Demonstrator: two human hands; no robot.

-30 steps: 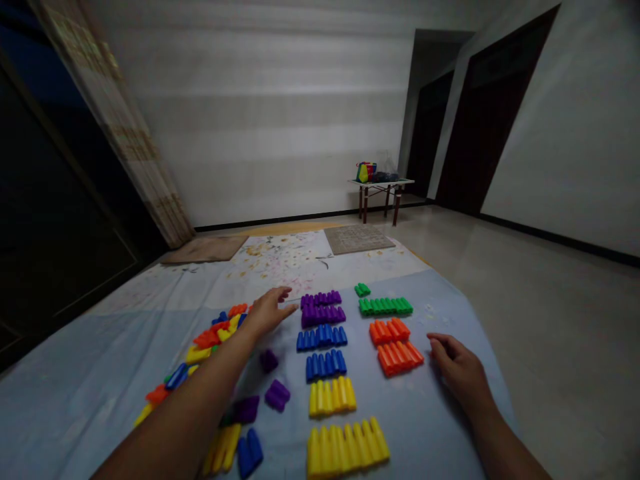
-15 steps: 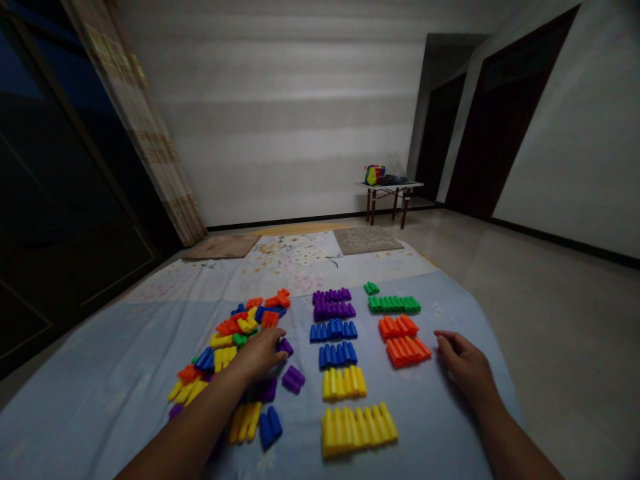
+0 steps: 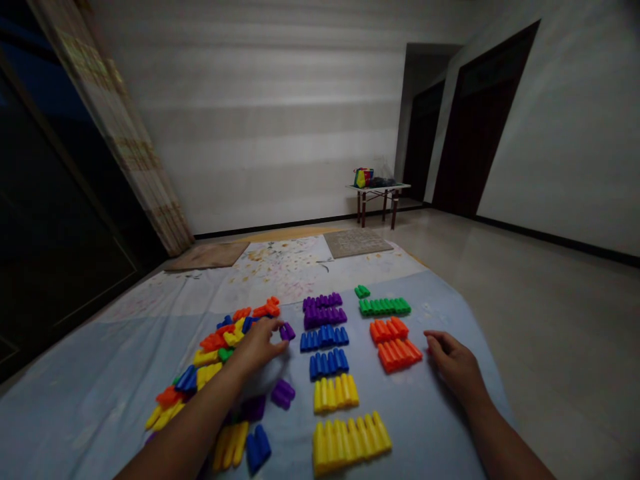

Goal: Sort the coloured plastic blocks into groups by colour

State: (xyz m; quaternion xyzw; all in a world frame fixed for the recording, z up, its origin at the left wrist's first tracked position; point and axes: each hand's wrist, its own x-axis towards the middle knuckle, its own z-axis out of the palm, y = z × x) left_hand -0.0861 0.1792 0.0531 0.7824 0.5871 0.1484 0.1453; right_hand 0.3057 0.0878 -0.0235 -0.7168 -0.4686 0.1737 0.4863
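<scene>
Where the left hand [image 3: 261, 345] is positioned: just left of the purple rows [image 3: 325, 316]; a small purple piece [image 3: 287, 331], ribbed like joined tubes, is pinched between thumb and fingertips.
Right hand [image 3: 454, 367]: well to the right of the purple rows, near the orange rows [image 3: 399, 355]; its fingers are loosely curled, and whether anything is gripped cannot be told.
Ribbed rows: smooth, rounded tubes are set side by side; blue rows [image 3: 329, 364] and yellow rows [image 3: 351, 443] are aligned nearer the camera than the purple rows, and a green row [image 3: 385, 307] to their right.
Mixed pile [image 3: 214, 342]: irregularly heaped left of the purple rows.
Support: creased, pale-blue cloth [image 3: 410, 427] is spread beneath the purple rows.
</scene>
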